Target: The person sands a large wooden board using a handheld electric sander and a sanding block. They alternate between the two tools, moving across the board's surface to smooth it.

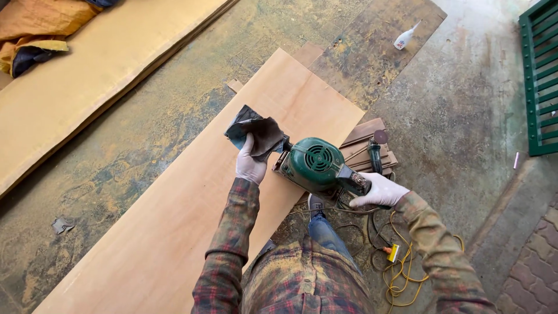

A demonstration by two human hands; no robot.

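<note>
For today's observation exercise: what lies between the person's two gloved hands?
In the head view, a green power sander spans the gap: the right hand grips its rear handle, while the left hand holds a dark cloth at its front end.

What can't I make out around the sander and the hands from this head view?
- Sander underside: hidden by its own green body.
- Left hand fingertips: wrapped in the dark cloth.
- Right hand grip on the handle: palm side faces away.
- Yellow cable end: cut off by the bottom edge.
- White bottle: too small to tell contents.
</note>
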